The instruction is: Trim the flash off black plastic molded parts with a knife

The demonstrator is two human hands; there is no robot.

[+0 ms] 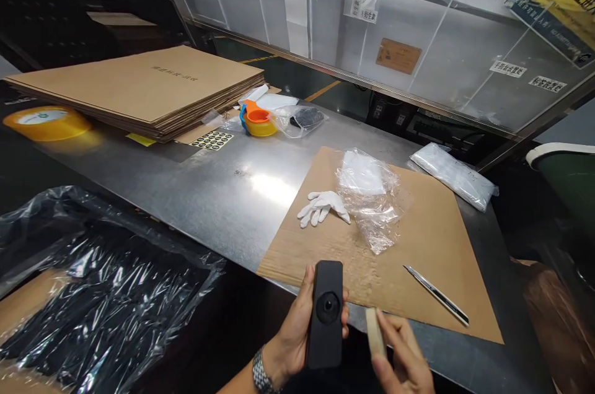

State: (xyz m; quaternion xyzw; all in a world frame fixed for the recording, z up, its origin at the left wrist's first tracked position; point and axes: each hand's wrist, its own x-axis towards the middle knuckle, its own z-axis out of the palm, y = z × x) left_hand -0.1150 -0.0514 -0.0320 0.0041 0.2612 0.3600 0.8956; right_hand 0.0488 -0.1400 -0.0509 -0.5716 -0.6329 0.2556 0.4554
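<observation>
A black oblong block [327, 344] with a round recess in its face stands roughly upright in my left hand [294, 333], the fingers wrapped behind it. Just to its right, my right hand [403, 354] pinches a small beige block [374, 333] between thumb and fingers, apart from the black one. Both hands are at the near edge of a cardboard sheet [432, 227]. On that sheet lie a white glove [324, 207], a crumpled clear plastic bag [376, 214] with something white inside, and a utility knife [437, 295].
A stack of flat cardboard [153, 90] covers the metal table's [223, 177] back left. Nearby are a yellow tape roll [46, 123], an orange tape dispenser [258, 120] and a sticker sheet [212, 139]. A plastic-wrapped white pack [455, 176] lies right. Plastic-lined black contents [121, 295] fill the lower left.
</observation>
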